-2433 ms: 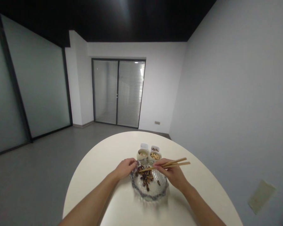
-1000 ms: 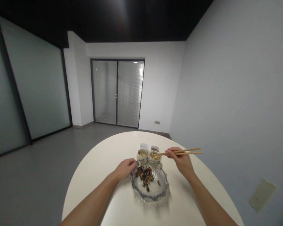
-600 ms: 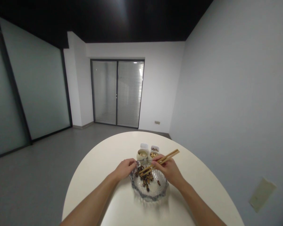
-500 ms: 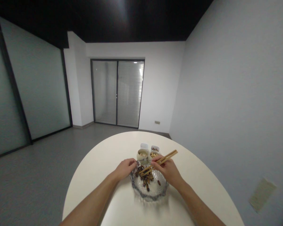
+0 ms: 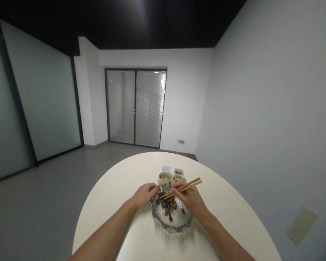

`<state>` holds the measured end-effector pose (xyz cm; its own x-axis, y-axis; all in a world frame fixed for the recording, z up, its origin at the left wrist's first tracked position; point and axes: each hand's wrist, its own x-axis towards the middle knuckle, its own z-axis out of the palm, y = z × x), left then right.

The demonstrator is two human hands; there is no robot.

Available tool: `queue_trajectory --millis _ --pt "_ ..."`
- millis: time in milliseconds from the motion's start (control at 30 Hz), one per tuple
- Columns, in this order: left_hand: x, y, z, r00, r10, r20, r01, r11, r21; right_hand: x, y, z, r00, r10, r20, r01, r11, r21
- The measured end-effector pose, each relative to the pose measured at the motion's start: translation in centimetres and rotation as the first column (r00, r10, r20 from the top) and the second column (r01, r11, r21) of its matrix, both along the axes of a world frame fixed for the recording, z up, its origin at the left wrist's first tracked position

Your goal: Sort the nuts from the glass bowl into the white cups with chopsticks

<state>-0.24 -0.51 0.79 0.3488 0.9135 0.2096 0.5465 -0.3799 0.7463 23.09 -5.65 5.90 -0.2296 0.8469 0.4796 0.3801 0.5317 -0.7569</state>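
My left hand (image 5: 146,195) is closed on the left rim of a clear glass bowl (image 5: 170,227) with a scalloped edge. Brown, shell-like pieces (image 5: 168,206) lie heaped in its middle, and a single one sits apart toward the right. Between the fingers of my right hand (image 5: 188,197) is a pair of wooden chopsticks (image 5: 191,184). Their tips reach down left into the far part of the heap. Whether they pinch a piece is too small to tell.
Behind the bowl stand a cream cup (image 5: 164,177) with pale bits inside, a white dish (image 5: 166,169), a dish of reddish-brown pieces (image 5: 178,172) and a dish of pale nut-like pieces (image 5: 177,179). All rest on a round white table (image 5: 111,185). A wall (image 5: 274,127) rises on the right.
My right hand has shifted slightly left, and the chopstick tips have moved left and a little up within the heap. The left hand stays on the rim.
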Motion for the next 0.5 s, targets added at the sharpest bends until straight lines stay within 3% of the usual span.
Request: queue_trajectory --millis 233,500 --pt "-0.1 0.17 -0.27 1.0 -0.001 0.0 0.001 1.0 0.007 0.17 -0.04 0.1 0.998 0.001 0.065 -0.008 0.994 0.11" --pt "0.01 0.1 -0.12 1.0 -0.007 -0.006 0.007 1.0 0.001 0.82 0.05 0.39 1.0 -0.011 0.004 0.01 0.988 0.155"
